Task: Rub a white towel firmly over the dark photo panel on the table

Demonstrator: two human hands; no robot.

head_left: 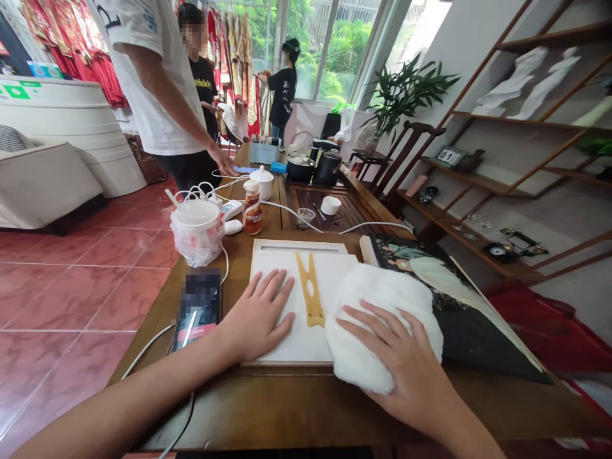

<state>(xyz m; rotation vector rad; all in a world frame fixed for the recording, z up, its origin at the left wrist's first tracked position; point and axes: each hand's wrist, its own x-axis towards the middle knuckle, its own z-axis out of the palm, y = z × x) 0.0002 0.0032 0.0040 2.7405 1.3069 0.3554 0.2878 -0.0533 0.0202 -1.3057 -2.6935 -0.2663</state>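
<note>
My left hand lies flat with its fingers spread on the left side of a white board with a pale wooden edge. On that board, between my hands, is a yellow forked piece with an oval hole and small dots at its near end. My right hand rests with fingers spread on top of a fluffy white pad of stuffing, which covers the board's right part. Neither hand is closed around anything.
Left of the board lie a phone with cables and a bagged cup. A coffee bottle and lidded white cup stand behind. At right is a large framed picture. A person in a white shirt stands at left.
</note>
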